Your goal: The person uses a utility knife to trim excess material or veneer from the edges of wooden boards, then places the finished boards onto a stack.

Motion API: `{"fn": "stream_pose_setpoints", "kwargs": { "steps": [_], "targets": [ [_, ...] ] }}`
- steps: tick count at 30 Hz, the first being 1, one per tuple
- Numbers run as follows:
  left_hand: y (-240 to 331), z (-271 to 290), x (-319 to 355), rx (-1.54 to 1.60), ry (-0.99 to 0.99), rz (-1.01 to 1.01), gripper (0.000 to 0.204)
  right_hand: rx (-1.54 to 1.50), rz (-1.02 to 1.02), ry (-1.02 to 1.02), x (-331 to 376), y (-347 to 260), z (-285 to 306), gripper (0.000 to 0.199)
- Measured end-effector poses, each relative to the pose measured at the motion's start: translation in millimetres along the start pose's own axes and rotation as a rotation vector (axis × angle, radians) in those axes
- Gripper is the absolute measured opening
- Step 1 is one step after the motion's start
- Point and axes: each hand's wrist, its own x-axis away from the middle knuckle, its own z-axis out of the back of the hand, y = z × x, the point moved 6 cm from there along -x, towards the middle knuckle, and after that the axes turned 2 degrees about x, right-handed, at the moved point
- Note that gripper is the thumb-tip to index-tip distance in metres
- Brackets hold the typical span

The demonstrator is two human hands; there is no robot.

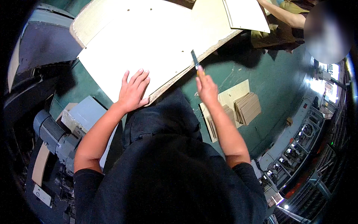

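Note:
A large pale panel (141, 44) with a few small dark holes lies in front of me, its near edge rough and brownish. My left hand (134, 90) rests flat on its near corner, fingers spread and the thumb at the edge. My right hand (207, 88) is closed round the yellow handle of a utility knife (195, 59). The dark blade points up and away, over the panel's right edge. Whether the blade touches the panel I cannot tell.
Thin brown boards (247, 108) are stacked on a sheet on the green floor at right. A grey motor (56, 130) stands at lower left. Another person's arm (285, 15) reaches toward a smaller white panel (247, 15) at upper right. Machinery (298, 138) lines the right side.

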Motion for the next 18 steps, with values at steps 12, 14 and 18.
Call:
{"fn": "stream_pose_setpoints", "kwargs": {
  "steps": [12, 14, 18],
  "targets": [
    [-31, 27, 33, -0.131, -0.25, 0.024, 0.079, -0.194, 0.191, -0.149, 57, -25, 36, 0.06],
    [-37, 31, 41, -0.234, -0.259, 0.025, 0.071, -0.216, 0.24, -0.187, 63, -37, 33, 0.06],
    [-9, 32, 5, -0.091, -0.167, 0.279, 0.074, -0.156, 0.286, -0.318, 53, -47, 22, 0.057]
  ]
}}
